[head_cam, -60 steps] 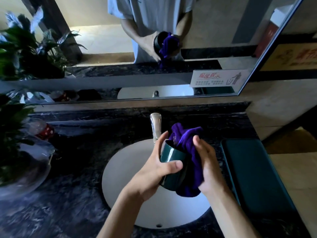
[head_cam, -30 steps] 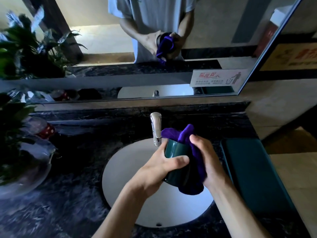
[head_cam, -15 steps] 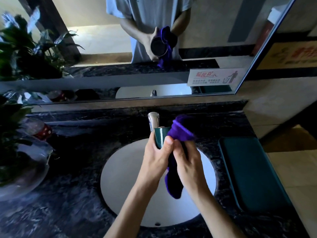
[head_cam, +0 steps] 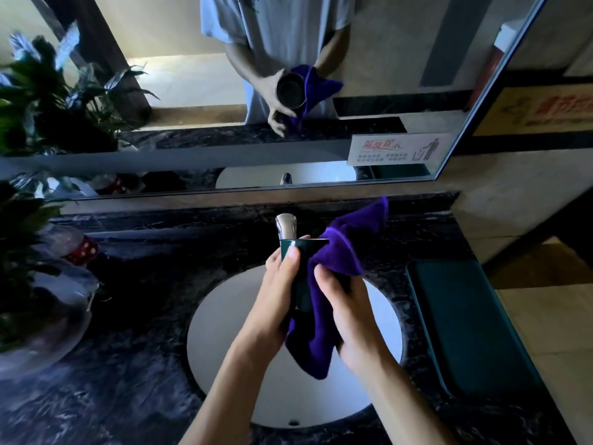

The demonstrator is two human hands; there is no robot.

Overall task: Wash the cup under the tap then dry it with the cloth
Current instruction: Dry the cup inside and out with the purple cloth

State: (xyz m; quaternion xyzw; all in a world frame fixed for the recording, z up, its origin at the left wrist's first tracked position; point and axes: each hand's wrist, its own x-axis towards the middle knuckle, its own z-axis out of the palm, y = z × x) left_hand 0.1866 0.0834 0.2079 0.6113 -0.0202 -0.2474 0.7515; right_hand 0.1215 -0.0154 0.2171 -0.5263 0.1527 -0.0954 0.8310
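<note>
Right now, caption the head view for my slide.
Left hand holds green cup above sink; right hand wipes with purple cloth.

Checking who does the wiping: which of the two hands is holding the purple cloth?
The right hand holds the purple cloth, pressing it against the dark green cup. The left hand grips the bare cup only.

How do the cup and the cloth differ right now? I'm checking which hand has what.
The cup is dark green, rigid and upright, gripped by the left hand; the cloth is purple, soft and crumpled, pressed on by the right hand. The cup stays compact, while the cloth drapes below and sticks up past it. Both are held above the sink, touching.
</note>
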